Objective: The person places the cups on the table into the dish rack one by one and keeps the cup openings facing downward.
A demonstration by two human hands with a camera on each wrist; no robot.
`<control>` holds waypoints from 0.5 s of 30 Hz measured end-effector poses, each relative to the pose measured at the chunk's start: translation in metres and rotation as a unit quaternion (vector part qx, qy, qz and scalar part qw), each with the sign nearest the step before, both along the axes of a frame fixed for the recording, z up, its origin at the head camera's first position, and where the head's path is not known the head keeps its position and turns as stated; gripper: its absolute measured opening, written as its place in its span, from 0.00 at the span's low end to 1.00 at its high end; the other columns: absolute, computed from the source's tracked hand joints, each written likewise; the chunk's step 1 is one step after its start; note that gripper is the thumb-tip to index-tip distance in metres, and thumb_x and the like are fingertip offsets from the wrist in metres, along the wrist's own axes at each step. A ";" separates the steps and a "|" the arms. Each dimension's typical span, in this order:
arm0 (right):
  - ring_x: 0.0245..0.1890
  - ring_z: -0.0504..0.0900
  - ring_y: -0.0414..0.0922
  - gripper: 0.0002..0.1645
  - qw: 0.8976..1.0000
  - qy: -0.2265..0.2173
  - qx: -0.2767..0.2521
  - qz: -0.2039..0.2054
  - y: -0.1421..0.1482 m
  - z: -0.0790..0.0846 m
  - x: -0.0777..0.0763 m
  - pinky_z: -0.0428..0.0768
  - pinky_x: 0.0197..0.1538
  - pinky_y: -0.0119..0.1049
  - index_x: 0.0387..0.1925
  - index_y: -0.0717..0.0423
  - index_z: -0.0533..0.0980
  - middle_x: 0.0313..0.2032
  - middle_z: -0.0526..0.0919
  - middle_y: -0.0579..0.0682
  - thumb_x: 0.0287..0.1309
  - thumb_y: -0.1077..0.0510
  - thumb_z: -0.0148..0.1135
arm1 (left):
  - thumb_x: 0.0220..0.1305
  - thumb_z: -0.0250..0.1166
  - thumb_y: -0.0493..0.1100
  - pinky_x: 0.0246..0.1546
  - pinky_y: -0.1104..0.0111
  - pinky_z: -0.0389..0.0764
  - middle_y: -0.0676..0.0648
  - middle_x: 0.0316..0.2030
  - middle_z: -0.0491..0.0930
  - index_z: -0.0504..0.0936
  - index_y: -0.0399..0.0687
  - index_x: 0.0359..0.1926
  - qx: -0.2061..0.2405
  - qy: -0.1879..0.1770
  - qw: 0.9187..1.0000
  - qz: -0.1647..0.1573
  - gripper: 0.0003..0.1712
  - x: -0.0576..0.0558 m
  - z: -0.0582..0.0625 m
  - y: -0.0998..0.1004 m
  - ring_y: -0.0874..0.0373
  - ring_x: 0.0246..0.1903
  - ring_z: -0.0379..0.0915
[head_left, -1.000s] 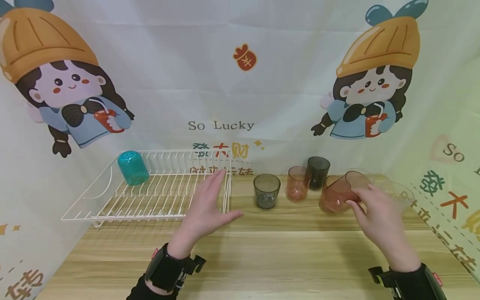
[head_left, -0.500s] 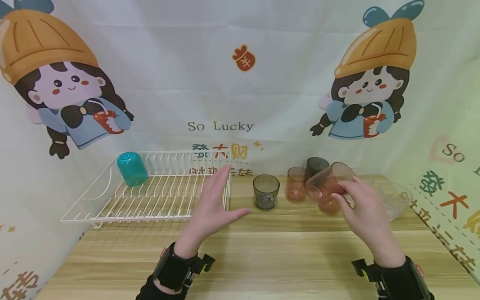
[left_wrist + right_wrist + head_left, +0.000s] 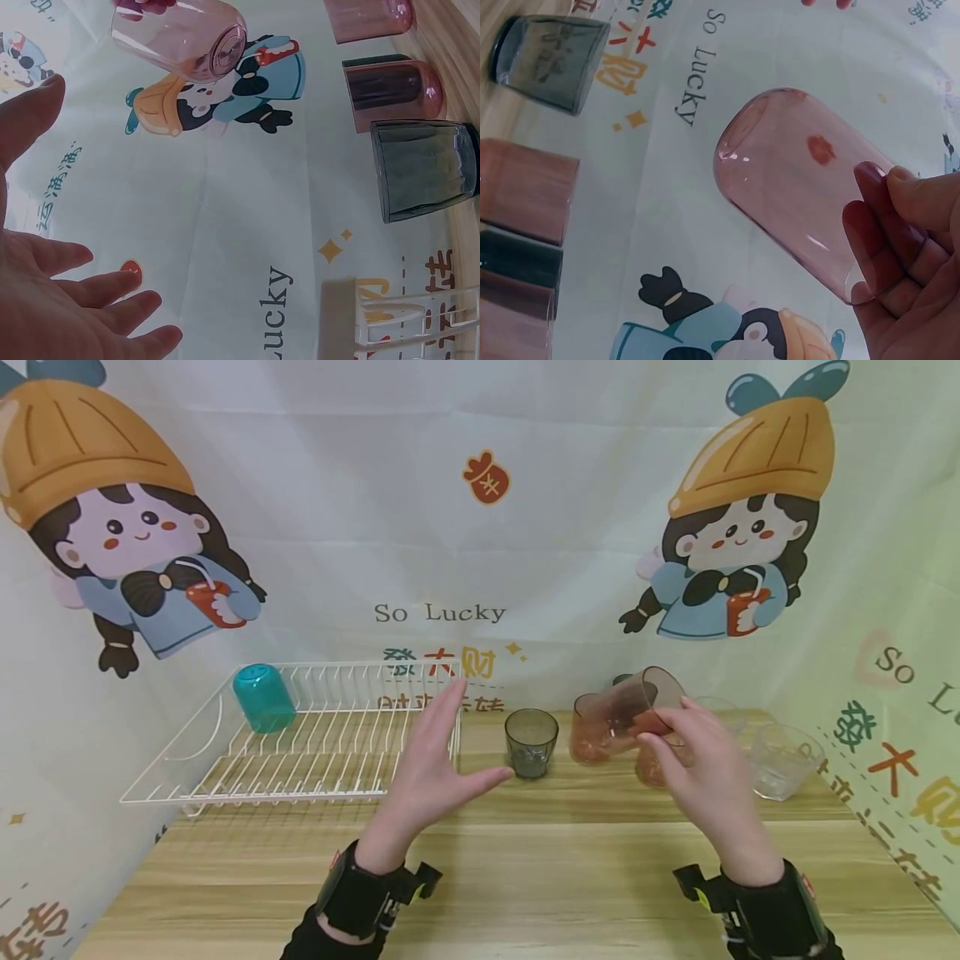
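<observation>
My right hand [image 3: 705, 768] pinches a clear pink glass [image 3: 795, 187] near its rim, thumb outside and fingers reaching in at the mouth. Held tilted, with its base toward the left, this glass overlaps other glasses behind it in the head view. My left hand [image 3: 435, 768] hovers in front of the rack's right end, fingers and thumb spread, holding nothing. A grey glass [image 3: 531, 743] stands upright between the hands. To its right are a pink glass [image 3: 587, 743], a second pink glass [image 3: 651, 768] and a mostly hidden dark glass [image 3: 622, 678].
A white wire dish rack [image 3: 300, 795] stands at the left, with an upside-down teal cup [image 3: 262, 697] in its back left corner. A clear glass mug [image 3: 783, 768] is on the right of the wooden table [image 3: 547, 877]. A printed cloth [image 3: 337, 527] hangs behind.
My right hand has lifted the pink glass from among the glasses at the right and carried it left. My left hand has shifted slightly right, still spread.
</observation>
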State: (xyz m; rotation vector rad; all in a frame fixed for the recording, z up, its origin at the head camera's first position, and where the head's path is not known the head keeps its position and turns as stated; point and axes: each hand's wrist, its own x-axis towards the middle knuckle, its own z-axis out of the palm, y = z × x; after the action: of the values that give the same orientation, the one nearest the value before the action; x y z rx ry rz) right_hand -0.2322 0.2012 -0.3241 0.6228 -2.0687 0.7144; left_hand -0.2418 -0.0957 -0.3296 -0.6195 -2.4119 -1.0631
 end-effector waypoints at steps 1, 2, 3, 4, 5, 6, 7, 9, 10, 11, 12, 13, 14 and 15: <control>0.34 0.80 0.50 0.11 1.000 0.000 -0.003 0.003 -0.002 0.001 0.001 0.62 0.69 0.34 0.34 0.65 0.79 0.29 0.84 0.54 0.45 0.73 0.68 | 0.40 0.77 0.58 0.70 0.49 0.50 0.52 0.73 0.47 0.44 0.60 0.74 0.002 0.002 1.000 -0.002 0.67 0.000 0.001 0.000 0.51 0.72 0.44; 0.34 0.80 0.50 0.12 1.000 0.001 -0.007 0.007 -0.003 0.002 0.001 0.63 0.69 0.35 0.34 0.64 0.79 0.29 0.84 0.54 0.45 0.74 0.68 | 0.39 0.77 0.57 0.70 0.49 0.50 0.53 0.73 0.47 0.44 0.60 0.74 0.005 0.002 1.000 -0.003 0.67 0.000 0.002 0.001 0.51 0.72 0.44; 0.34 0.80 0.50 0.12 1.000 0.002 -0.010 0.012 -0.005 0.003 0.001 0.63 0.69 0.35 0.34 0.65 0.79 0.29 0.84 0.54 0.44 0.74 0.68 | 0.40 0.77 0.57 0.70 0.49 0.50 0.52 0.73 0.48 0.44 0.60 0.74 0.007 0.004 1.000 -0.005 0.66 0.000 0.003 0.001 0.51 0.72 0.44; 0.35 0.80 0.50 0.12 1.000 0.003 -0.012 0.015 -0.006 0.003 0.002 0.63 0.69 0.35 0.35 0.65 0.79 0.30 0.84 0.54 0.44 0.74 0.68 | 0.40 0.77 0.57 0.70 0.50 0.50 0.52 0.73 0.48 0.45 0.59 0.74 0.009 0.003 1.000 -0.006 0.66 0.000 0.004 0.002 0.51 0.72 0.45; 0.35 0.80 0.49 0.12 1.000 0.004 -0.015 0.017 -0.008 0.004 0.002 0.63 0.69 0.35 0.35 0.64 0.79 0.30 0.84 0.54 0.44 0.74 0.68 | 0.40 0.77 0.56 0.70 0.50 0.50 0.51 0.73 0.49 0.45 0.59 0.74 0.011 0.004 1.000 -0.007 0.66 0.000 0.005 0.002 0.51 0.72 0.45; 0.35 0.80 0.49 0.13 1.000 0.005 -0.017 0.020 -0.009 0.005 0.002 0.63 0.69 0.35 0.35 0.64 0.80 0.30 0.84 0.54 0.44 0.74 0.68 | 0.40 0.77 0.56 0.70 0.50 0.50 0.51 0.73 0.49 0.45 0.59 0.74 0.013 0.002 1.000 -0.007 0.66 0.000 0.006 0.003 0.51 0.72 0.45; 0.35 0.80 0.49 0.13 1.000 0.007 -0.019 0.022 -0.011 0.006 0.002 0.63 0.69 0.36 0.35 0.64 0.80 0.30 0.84 0.54 0.44 0.74 0.68 | 0.40 0.77 0.56 0.70 0.50 0.51 0.50 0.73 0.49 0.45 0.58 0.74 0.013 0.001 1.000 -0.007 0.66 0.000 0.006 0.003 0.51 0.72 0.45; 0.35 0.80 0.49 0.13 0.999 0.007 -0.024 0.025 -0.014 0.008 0.002 0.64 0.68 0.36 0.35 0.64 0.80 0.31 0.84 0.53 0.44 0.74 0.68 | 0.40 0.77 0.56 0.70 0.50 0.51 0.50 0.73 0.49 0.45 0.58 0.74 0.014 -0.001 1.000 -0.007 0.66 0.001 0.008 0.004 0.50 0.72 0.46; 0.35 0.80 0.49 0.12 0.999 0.006 -0.026 0.027 -0.016 0.009 0.003 0.64 0.68 0.36 0.35 0.63 0.80 0.30 0.85 0.53 0.45 0.74 0.68 | 0.40 0.77 0.56 0.70 0.50 0.51 0.50 0.73 0.49 0.45 0.59 0.74 0.015 -0.003 1.000 -0.006 0.66 0.001 0.008 0.005 0.51 0.72 0.45; 0.35 0.80 0.48 0.12 0.999 0.005 -0.029 0.029 -0.017 0.009 0.003 0.64 0.68 0.37 0.35 0.63 0.80 0.30 0.85 0.52 0.45 0.73 0.68 | 0.40 0.77 0.56 0.70 0.50 0.51 0.51 0.73 0.49 0.45 0.59 0.74 0.016 -0.003 1.000 -0.006 0.66 0.001 0.009 0.005 0.51 0.72 0.45; 0.35 0.80 0.48 0.12 0.999 0.004 -0.032 0.033 -0.019 0.010 0.003 0.64 0.68 0.37 0.35 0.63 0.80 0.30 0.85 0.52 0.45 0.74 0.68 | 0.40 0.77 0.56 0.70 0.50 0.51 0.51 0.73 0.49 0.44 0.60 0.74 0.016 -0.004 1.000 -0.006 0.66 0.000 0.009 0.005 0.51 0.72 0.45; 0.35 0.80 0.48 0.12 0.999 0.004 -0.035 0.035 -0.021 0.011 0.003 0.64 0.68 0.38 0.35 0.62 0.80 0.30 0.85 0.51 0.45 0.73 0.68 | 0.40 0.77 0.56 0.70 0.50 0.51 0.52 0.73 0.48 0.44 0.60 0.74 0.017 -0.002 1.000 -0.007 0.66 0.000 0.010 0.006 0.51 0.72 0.45; 0.35 0.80 0.48 0.12 0.999 0.004 -0.038 0.037 -0.022 0.011 0.003 0.64 0.68 0.38 0.35 0.62 0.80 0.30 0.85 0.51 0.45 0.73 0.68 | 0.40 0.77 0.56 0.70 0.50 0.51 0.52 0.73 0.48 0.44 0.60 0.74 0.021 -0.001 1.000 -0.009 0.66 0.001 0.010 0.006 0.51 0.72 0.45; 0.35 0.80 0.47 0.12 0.998 0.004 -0.042 0.041 -0.024 0.011 0.003 0.64 0.68 0.39 0.35 0.62 0.80 0.31 0.85 0.51 0.46 0.73 0.68 | 0.40 0.77 0.56 0.70 0.50 0.51 0.52 0.73 0.48 0.44 0.60 0.74 0.023 0.001 1.000 -0.010 0.66 0.000 0.010 0.006 0.51 0.72 0.45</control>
State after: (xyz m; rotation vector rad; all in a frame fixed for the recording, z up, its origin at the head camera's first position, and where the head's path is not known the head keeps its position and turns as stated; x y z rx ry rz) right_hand -0.2294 0.1771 -0.3127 0.6645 -2.0043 0.8393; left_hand -0.2417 -0.0894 -0.3194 -0.6310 -2.3774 -1.1219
